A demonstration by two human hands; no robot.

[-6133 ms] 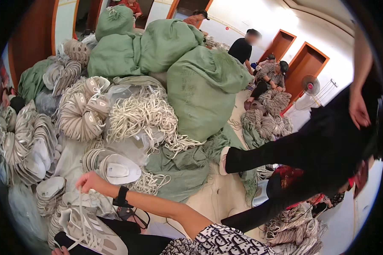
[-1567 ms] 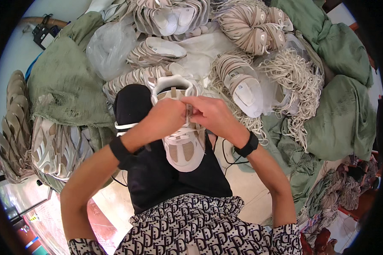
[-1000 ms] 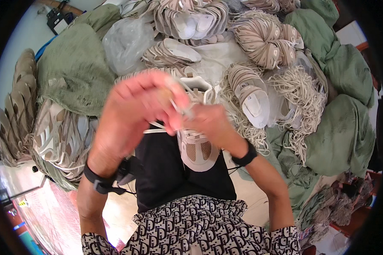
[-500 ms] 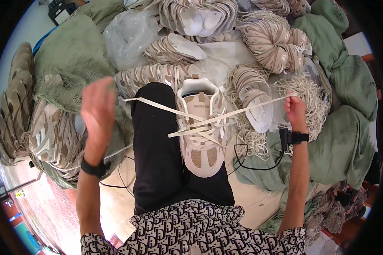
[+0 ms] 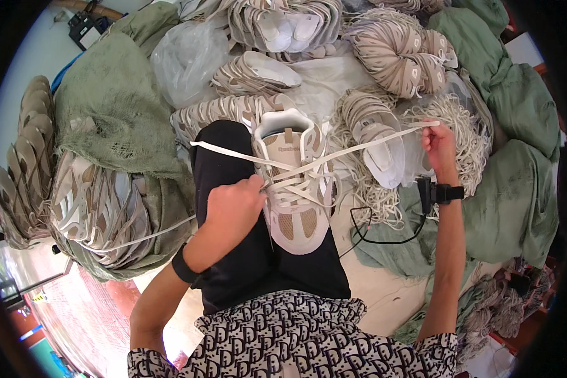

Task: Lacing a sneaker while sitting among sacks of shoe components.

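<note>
A beige and white sneaker (image 5: 294,230) rests toe toward me on my lap, between my black-trousered legs. Its flat cream shoelace (image 5: 359,146) crosses over the tongue. Out to the right, my right hand (image 5: 440,146) pinches one end, drawing that strand fairly straight. Another lace end lies loose across my left thigh. At the sneaker's left eyelets, my left hand (image 5: 233,208) is closed, its fingertips on the lacing; the bit of lace there is mostly covered by the fingers.
Bundled shoe uppers (image 5: 397,53) are heaped ahead. A tangle of cream laces (image 5: 457,135) lies beyond my right hand. At left, a green sack (image 5: 113,101) partly covers more uppers (image 5: 91,201). A black cable (image 5: 387,241) hangs from my right wrist device. Green cloth (image 5: 516,201) lies at right.
My left hand has swung from the far left in to the sneaker's left eyelets and closed there. My right hand still holds its lace end, slightly higher.
</note>
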